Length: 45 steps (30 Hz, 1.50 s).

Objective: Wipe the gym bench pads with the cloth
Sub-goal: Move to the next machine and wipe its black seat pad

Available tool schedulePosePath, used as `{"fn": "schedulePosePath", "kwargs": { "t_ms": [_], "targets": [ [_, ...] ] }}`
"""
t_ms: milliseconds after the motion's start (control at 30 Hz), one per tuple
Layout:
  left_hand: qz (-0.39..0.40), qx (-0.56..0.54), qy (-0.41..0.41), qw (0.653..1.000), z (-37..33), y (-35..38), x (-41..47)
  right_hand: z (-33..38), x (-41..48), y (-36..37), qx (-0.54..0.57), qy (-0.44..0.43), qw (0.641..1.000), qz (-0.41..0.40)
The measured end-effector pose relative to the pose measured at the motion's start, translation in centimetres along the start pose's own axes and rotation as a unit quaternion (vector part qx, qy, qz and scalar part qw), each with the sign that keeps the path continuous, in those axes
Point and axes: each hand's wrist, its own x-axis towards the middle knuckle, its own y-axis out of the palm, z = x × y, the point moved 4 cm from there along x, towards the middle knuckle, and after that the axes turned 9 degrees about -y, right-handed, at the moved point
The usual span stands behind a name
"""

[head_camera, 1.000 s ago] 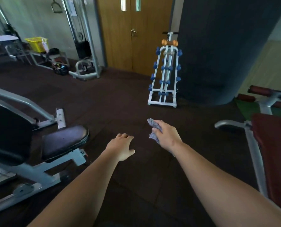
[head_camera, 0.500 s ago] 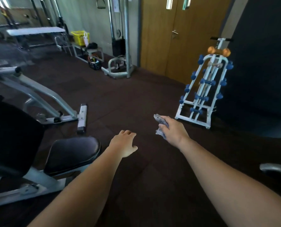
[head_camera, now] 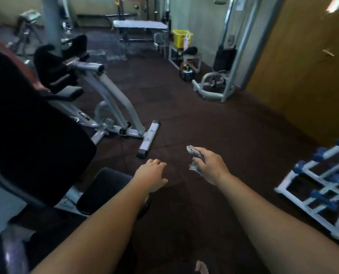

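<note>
Dark gym floor (head_camera: pixel 184 115) spreads below us; our right hand (head_camera: pixel 211 165) grips the cloth (head_camera: pixel 194 153), our left hand (head_camera: pixel 151 175) hangs relaxed, holding nothing, just beside the bench pad (head_camera: pixel 105 186).

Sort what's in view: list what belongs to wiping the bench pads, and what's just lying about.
For the job:
cloth, gripped in the right hand
left hand, holding nothing
black seat pad
black back pad

Lying about:
yellow basket
dumbbell rack
wooden door
flat bench at the back
</note>
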Motion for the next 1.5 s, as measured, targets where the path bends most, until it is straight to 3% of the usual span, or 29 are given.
{"fn": "schedulePosePath", "kwargs": {
  "t_ms": [267,567,1000,1133,1200,1300,1500],
  "targets": [
    [-0.008,-0.086,-0.22,0.972,8.9,2.5,3.6,1.9,15.4,9.0,-0.005,-0.14,0.973,0.185],
    [-0.007,-0.16,-0.409,0.898,18.9,7.6,-0.6,8.3,21.2,21.3,-0.004,-0.261,0.907,0.331],
    [0.053,-0.245,-0.556,0.792,24.3,21.1,-2.5,8.5,23.8,40.3,-0.027,-0.356,0.809,0.468],
    [0.07,-0.264,-0.584,0.764,23.8,26.3,-2.3,6.5,22.7,46.3,-0.041,-0.415,0.765,0.49],
    [0.069,-0.299,-0.579,0.756,23.1,28.8,-1.9,4.8,21.2,48.5,-0.101,-0.462,0.72,0.507],
    [0.054,-0.351,-0.556,0.751,22.1,31.3,-1.0,2.0,19.5,50.5,-0.198,-0.558,0.643,0.485],
    [0.015,-0.389,-0.544,0.744,21.0,33.3,-0.7,0.2,18.9,51.6,-0.241,-0.601,0.623,0.439]
  ]
}}
